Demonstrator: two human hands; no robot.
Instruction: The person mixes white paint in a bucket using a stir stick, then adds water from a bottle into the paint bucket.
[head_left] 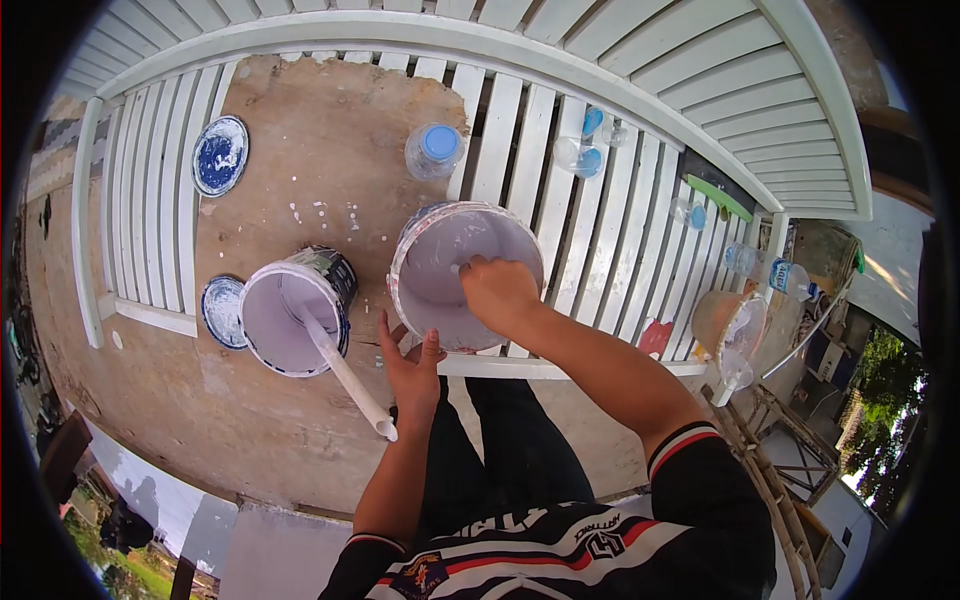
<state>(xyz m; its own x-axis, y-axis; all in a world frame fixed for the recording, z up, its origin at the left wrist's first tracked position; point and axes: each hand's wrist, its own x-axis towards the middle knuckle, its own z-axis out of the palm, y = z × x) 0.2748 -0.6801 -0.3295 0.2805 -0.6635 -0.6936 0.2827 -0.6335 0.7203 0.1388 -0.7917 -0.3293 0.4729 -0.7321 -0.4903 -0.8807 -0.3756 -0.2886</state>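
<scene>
My right hand [497,297] reaches into a wide white bucket [405,300] with pale lilac paint coating its inside. Its fingers are closed, and a small whitish bit of something shows at the fingertips, too small to name. At the bucket's near left edge is my left hand [412,372], fingers spread, seemingly touching the outer wall. Left of it a smaller paint pail [262,318] is tilted toward me, lilac inside, with a white pipe [345,382] leaning out over its rim.
The bucket and pail stand on a brown board [300,140] over a white slatted bench [620,240]. Blue-stained lids [220,156] lie at left. A blue-capped plastic bottle [435,152] stands behind the bucket. Plastic cups [578,157], a water bottle [790,279] and another tub [722,322] are at right.
</scene>
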